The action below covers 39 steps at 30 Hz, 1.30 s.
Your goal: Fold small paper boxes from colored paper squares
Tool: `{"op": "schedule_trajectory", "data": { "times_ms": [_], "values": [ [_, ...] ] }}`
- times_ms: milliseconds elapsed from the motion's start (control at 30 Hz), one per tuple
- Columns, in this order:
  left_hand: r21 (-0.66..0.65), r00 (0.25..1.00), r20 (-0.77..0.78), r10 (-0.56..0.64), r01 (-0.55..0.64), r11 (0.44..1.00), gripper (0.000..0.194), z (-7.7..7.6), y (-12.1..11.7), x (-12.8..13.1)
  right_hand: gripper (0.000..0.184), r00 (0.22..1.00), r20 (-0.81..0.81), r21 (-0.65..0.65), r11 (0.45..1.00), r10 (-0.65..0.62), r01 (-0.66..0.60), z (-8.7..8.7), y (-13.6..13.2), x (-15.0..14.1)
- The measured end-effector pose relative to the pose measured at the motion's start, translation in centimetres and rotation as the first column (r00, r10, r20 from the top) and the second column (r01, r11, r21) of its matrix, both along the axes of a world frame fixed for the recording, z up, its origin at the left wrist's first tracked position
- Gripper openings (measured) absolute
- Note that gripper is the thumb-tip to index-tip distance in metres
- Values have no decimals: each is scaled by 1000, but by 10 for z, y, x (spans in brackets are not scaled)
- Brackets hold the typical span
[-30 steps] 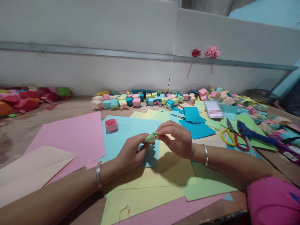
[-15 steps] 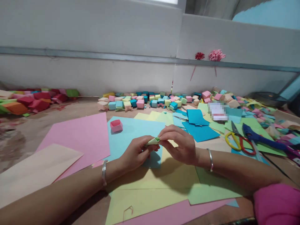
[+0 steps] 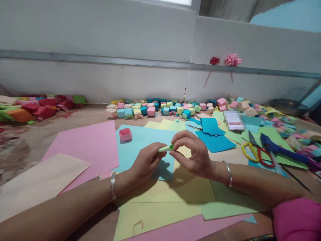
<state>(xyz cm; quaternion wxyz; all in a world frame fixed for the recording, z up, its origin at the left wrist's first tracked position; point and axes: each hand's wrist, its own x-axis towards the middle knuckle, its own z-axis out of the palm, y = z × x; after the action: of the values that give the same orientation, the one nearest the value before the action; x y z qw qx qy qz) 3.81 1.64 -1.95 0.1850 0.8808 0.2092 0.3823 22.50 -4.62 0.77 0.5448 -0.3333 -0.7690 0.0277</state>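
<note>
My left hand (image 3: 148, 161) is closed around a small folded piece of light green paper (image 3: 164, 148), held above the sheets. The paper's right end shows a darker green opening. At that end, the fingers of my right hand (image 3: 191, 150) curve in, with thumb and fingertips at its edge. Below both hands lie a light blue sheet (image 3: 140, 147) and pale yellow sheets (image 3: 160, 214). A small open pink paper box (image 3: 125, 134) stands on the blue sheet, left of and beyond my hands.
Scissors with yellow and red handles (image 3: 258, 155) and a blue glue gun (image 3: 283, 149) lie at right. Folded paper cubes (image 3: 150, 111) line the wall, with red and orange ones (image 3: 42, 110) at far left. A pink sheet (image 3: 85, 144) and blue paper pieces (image 3: 215, 140) flank my hands.
The fingers of my right hand have lifted and curled more at the green paper's end. The paper's dark green opening shows more plainly. My left hand keeps its hold.
</note>
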Motion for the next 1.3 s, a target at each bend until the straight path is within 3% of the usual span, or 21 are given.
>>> {"op": "schedule_trajectory", "data": {
  "times_ms": [367,633,833,933,1100,1300],
  "values": [
    [12,999,-37,27,-26,1000,16,-5,4,-1,10,999,-37,-55,998,-14,12,-3,1,1],
    [-128,996,-84,-42,31,991,15,-5,2,2,12,985,-122,-74,989,120,-129,-10,6,2],
    [-184,994,-49,-93,83,979,13,-9,3,2,29,993,-119,-37,999,19,-23,-13,4,1],
    [-220,994,-8,-108,103,970,13,-8,1,2,23,996,-84,23,999,-27,29,-9,2,1],
    [-322,994,86,-61,86,943,22,-5,-2,0,33,998,-64,-41,999,15,-18,-2,5,2],
    [-375,994,99,-52,86,923,21,-8,0,0,14,998,-53,-117,993,-22,16,-11,12,1]
  ]
}}
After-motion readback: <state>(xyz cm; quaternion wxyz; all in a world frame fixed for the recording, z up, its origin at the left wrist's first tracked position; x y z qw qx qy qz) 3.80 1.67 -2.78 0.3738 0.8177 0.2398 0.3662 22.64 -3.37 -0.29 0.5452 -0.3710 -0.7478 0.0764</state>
